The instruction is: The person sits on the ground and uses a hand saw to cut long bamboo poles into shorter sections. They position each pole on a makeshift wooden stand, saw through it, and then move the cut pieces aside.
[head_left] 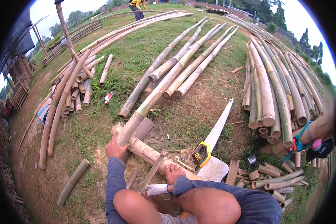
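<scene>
Bamboo: long green-brown bamboo pole (153,99) rests uncut on the log support (149,151); left hand (115,148) closed around its end; right hand unseen; handsaw (217,132) lies idle.

Long bamboo pole (164,84) lies with its near end on a crosswise log (149,153), left hand (115,148) at that end. Handsaw (218,143) on the ground right of the log, tape measure (201,154) against its blade. Stacked bamboo poles (276,97) further right; short cut pieces (76,97) to the left.
</scene>
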Tool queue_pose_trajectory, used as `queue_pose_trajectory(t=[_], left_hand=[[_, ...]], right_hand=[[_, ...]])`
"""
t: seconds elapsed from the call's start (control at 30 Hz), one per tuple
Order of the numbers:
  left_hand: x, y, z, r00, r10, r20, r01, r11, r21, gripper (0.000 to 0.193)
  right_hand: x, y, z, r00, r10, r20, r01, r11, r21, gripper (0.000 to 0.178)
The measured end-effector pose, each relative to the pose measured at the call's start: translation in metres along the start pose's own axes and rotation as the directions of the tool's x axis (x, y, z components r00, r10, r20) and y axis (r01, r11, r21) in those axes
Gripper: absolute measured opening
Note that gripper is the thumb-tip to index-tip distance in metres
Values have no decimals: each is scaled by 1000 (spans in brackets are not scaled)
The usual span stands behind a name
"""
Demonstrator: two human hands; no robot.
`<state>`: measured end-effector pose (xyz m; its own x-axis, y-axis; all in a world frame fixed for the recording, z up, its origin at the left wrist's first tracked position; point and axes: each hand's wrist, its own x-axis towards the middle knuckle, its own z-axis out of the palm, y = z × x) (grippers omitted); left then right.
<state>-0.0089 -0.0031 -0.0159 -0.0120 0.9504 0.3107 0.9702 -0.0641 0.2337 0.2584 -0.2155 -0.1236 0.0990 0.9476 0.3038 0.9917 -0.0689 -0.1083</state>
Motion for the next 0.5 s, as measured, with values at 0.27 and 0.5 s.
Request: queue_pose_trajectory(t=[0.27, 0.5], left_hand=[[8, 6, -3, 1000, -9, 1, 9, 1000, 14, 82], [8, 6, -3, 1000, 2, -10, -2, 1000, 4, 83]], right_hand=[[7, 4, -3, 998, -17, 58, 16, 1000, 24, 26], [9, 3, -10, 986, -12, 168, 9, 1000, 20, 30]])
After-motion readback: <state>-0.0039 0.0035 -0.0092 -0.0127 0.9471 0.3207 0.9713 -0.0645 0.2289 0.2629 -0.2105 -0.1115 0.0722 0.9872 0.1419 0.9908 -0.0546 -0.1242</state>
